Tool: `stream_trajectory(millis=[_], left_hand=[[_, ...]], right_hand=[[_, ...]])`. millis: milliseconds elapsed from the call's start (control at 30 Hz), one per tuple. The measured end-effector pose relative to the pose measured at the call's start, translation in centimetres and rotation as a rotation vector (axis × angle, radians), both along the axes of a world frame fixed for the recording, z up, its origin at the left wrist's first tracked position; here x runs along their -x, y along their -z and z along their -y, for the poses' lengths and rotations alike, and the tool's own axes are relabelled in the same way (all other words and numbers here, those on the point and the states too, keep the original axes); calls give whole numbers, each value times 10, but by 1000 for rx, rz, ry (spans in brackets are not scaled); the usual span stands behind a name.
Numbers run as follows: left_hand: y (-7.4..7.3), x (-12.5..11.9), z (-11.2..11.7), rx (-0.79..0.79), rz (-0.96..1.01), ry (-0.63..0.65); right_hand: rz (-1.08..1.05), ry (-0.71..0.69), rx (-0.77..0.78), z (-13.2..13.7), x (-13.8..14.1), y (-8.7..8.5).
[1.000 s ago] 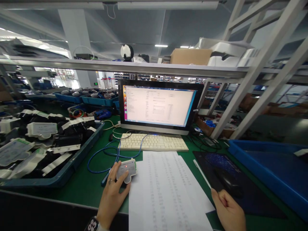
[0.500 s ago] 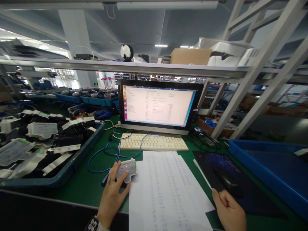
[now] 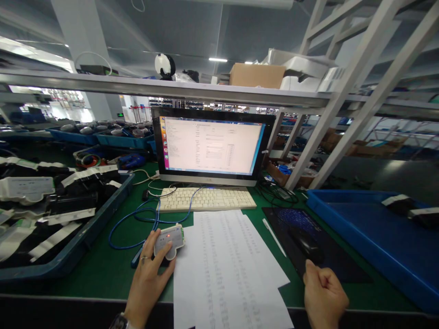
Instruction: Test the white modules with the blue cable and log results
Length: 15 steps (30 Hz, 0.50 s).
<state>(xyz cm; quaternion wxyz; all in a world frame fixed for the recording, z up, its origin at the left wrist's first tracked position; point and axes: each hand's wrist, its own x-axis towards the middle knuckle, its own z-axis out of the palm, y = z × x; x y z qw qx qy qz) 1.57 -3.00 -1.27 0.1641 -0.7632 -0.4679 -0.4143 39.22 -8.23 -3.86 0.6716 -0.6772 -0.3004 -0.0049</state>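
Note:
My left hand (image 3: 149, 274) grips a small white electronic module (image 3: 169, 241) with a lit red light and a green connector on its right side. Its fingers and thumb lie around the module's left and front. A blue cable (image 3: 116, 246) runs behind it, and a dark blue tool-like end (image 3: 136, 258) shows beside the fingers. Printed sheets (image 3: 226, 269) lie to the right of that hand. My right hand (image 3: 324, 292) is curled in a fist near the mouse pad's front edge, with nothing visible in it. A white pen (image 3: 274, 237) rests between sheets and pad, apart from the fist.
A monitor (image 3: 211, 146) stands behind a keyboard (image 3: 206, 199). A black mouse (image 3: 306, 244) sits on the mouse pad (image 3: 343, 260). At left, a blue-green tray (image 3: 116, 208) holds several modules; at right, a blue tray (image 3: 363, 228) contains a few. A shelf (image 3: 192, 89) crosses above.
My right hand has come away from the pen, which now lies by itself. The view has shifted to the right, showing more of the right tray. My left hand still holds the module.

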Motion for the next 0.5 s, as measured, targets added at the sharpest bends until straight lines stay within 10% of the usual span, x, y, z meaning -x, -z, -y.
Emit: stream_trajectory(millis=[500], left_hand=[[-3,-2,3,30,6,-5]], right_hand=[[57,22,66,3,-1,1]])
